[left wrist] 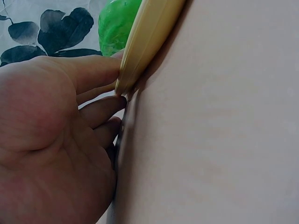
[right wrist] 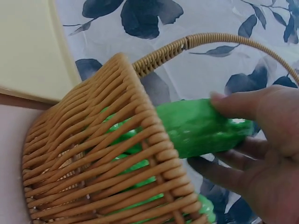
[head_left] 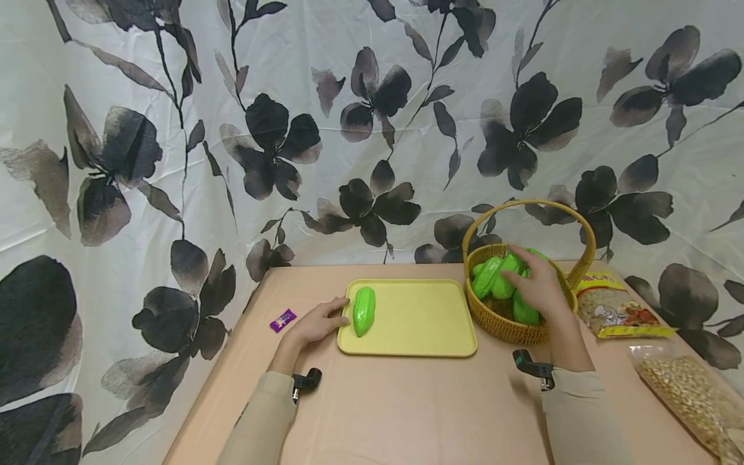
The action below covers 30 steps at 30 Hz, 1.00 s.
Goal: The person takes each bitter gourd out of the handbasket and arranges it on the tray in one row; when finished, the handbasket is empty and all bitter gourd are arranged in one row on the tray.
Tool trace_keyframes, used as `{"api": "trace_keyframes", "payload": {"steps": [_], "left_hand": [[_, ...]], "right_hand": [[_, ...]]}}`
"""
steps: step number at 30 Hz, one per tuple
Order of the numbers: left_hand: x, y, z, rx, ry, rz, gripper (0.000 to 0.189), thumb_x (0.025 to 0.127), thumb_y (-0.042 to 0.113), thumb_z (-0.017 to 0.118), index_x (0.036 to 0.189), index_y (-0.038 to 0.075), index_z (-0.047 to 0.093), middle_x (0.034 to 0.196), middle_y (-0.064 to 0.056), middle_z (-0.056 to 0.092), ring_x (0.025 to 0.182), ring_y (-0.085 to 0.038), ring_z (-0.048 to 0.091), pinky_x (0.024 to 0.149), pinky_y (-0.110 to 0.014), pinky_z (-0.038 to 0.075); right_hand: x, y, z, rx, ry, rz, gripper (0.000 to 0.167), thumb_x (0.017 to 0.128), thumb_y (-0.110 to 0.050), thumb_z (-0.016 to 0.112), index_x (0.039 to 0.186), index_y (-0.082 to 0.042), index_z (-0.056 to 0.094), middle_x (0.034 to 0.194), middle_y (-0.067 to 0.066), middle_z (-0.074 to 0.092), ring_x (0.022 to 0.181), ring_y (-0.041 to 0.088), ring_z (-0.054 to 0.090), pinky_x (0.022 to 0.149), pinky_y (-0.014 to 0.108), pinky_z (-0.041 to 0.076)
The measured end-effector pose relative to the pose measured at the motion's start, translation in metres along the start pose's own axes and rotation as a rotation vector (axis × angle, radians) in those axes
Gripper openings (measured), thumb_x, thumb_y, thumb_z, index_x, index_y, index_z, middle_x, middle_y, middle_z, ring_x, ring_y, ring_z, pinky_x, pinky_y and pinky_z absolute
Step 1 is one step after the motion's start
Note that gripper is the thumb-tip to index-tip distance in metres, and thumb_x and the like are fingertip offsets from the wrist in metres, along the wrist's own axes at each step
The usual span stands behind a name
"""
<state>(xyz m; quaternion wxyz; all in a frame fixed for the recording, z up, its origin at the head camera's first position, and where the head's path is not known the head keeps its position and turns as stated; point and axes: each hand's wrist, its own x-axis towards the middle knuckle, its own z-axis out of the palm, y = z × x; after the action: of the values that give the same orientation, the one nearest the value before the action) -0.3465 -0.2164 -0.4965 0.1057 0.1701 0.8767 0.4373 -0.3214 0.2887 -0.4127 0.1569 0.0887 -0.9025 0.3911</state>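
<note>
At the left end of the yellow tray, my left hand rests its thumb and a finger on the rim; in the left wrist view the lower fingers lie beside the tray's outer edge, near the table. On the tray, close to that hand, lies one bumpy green bitter melon. My right hand is over the wicker basket, its thumb and fingers gripping another bitter melon. That one is partly hidden behind the basket's rim. Several more green ones sit in the basket.
A small purple-wrapped sweet lies left of my left hand. Right of the basket are a yellow-and-red printed food bag and a clear bag of pale kernels. The basket's tall handle arches over it. A floral cloth hangs behind the table.
</note>
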Motion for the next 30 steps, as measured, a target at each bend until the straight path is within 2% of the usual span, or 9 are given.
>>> {"api": "trace_keyframes", "payload": {"steps": [5,11,13,15,18,21,24,28,30], "left_hand": [[-0.002,0.001,0.0,-0.003,-0.001,-0.001,0.061,0.104,0.026,0.063,0.158,0.007,0.043,0.17,-0.017,0.029,0.161,-0.038,0.015,0.132,-0.054,0.01],[-0.002,0.001,-0.001,0.009,0.0,0.002,0.061,0.104,0.026,0.064,0.158,0.007,0.043,0.17,-0.017,0.03,0.161,-0.038,0.015,0.132,-0.054,0.011],[-0.002,0.001,-0.001,0.012,-0.001,0.006,0.061,0.104,0.025,0.064,0.158,0.007,0.043,0.169,-0.017,0.031,0.161,-0.038,0.016,0.132,-0.054,0.011],[-0.002,0.002,0.0,0.013,-0.003,0.008,0.061,0.104,0.024,0.064,0.158,0.006,0.043,0.169,-0.017,0.031,0.161,-0.037,0.016,0.133,-0.053,0.011],[-0.002,0.002,-0.001,0.016,-0.005,0.007,0.061,0.104,0.024,0.064,0.158,0.006,0.043,0.169,-0.017,0.031,0.161,-0.037,0.016,0.133,-0.053,0.011],[-0.002,0.002,-0.001,0.013,-0.003,0.006,0.061,0.104,0.024,0.064,0.158,0.006,0.043,0.169,-0.018,0.03,0.161,-0.038,0.016,0.132,-0.054,0.011],[-0.002,0.002,-0.001,0.008,-0.002,0.004,0.061,0.104,0.024,0.064,0.158,0.006,0.043,0.169,-0.018,0.03,0.161,-0.038,0.015,0.132,-0.054,0.011],[-0.002,0.001,-0.001,0.007,-0.006,0.001,0.061,0.104,0.025,0.064,0.159,0.007,0.043,0.17,-0.017,0.03,0.161,-0.038,0.015,0.132,-0.054,0.011],[-0.002,0.001,-0.001,0.007,-0.005,0.001,0.061,0.104,0.025,0.064,0.159,0.007,0.043,0.17,-0.017,0.029,0.161,-0.038,0.015,0.132,-0.054,0.01]], "right_hand": [[-0.002,-0.014,-0.003,0.014,0.141,-0.034,0.063,0.105,-0.022,0.064,0.162,-0.014,0.038,0.152,0.036,0.041,0.137,0.058,0.042,0.1,0.075,0.046],[-0.002,-0.03,-0.004,0.082,0.263,-0.081,0.061,0.103,-0.026,0.067,0.159,-0.018,0.045,0.157,0.024,0.047,0.143,0.047,0.047,0.103,0.064,0.052],[-0.003,-0.034,-0.004,0.086,0.298,-0.095,0.06,0.102,-0.026,0.069,0.158,-0.021,0.048,0.157,0.018,0.05,0.143,0.043,0.049,0.104,0.052,0.056],[-0.003,-0.038,-0.004,0.088,0.326,-0.105,0.06,0.101,-0.026,0.071,0.157,-0.022,0.049,0.157,0.013,0.052,0.142,0.04,0.052,0.103,0.035,0.058],[-0.003,-0.044,-0.003,0.108,0.363,-0.123,0.059,0.099,-0.023,0.073,0.155,-0.022,0.052,0.155,0.012,0.055,0.138,0.038,0.056,0.094,0.01,0.053],[-0.003,-0.051,0.0,0.139,0.387,-0.148,0.059,0.098,-0.019,0.074,0.153,-0.018,0.054,0.152,0.015,0.057,0.133,0.039,0.058,0.088,0.0,0.047],[-0.003,-0.059,0.005,0.158,0.39,-0.182,0.059,0.097,-0.016,0.075,0.153,-0.016,0.055,0.15,0.019,0.058,0.134,0.04,0.056,0.092,-0.001,0.044],[-0.003,-0.071,0.013,0.176,0.378,-0.246,0.061,0.096,-0.012,0.076,0.153,-0.017,0.054,0.151,0.019,0.057,0.141,0.04,0.052,0.106,0.007,0.039],[-0.003,-0.077,0.018,0.177,0.37,-0.28,0.061,0.096,-0.011,0.075,0.153,-0.016,0.054,0.152,0.018,0.057,0.142,0.037,0.052,0.108,0.008,0.039]]}}
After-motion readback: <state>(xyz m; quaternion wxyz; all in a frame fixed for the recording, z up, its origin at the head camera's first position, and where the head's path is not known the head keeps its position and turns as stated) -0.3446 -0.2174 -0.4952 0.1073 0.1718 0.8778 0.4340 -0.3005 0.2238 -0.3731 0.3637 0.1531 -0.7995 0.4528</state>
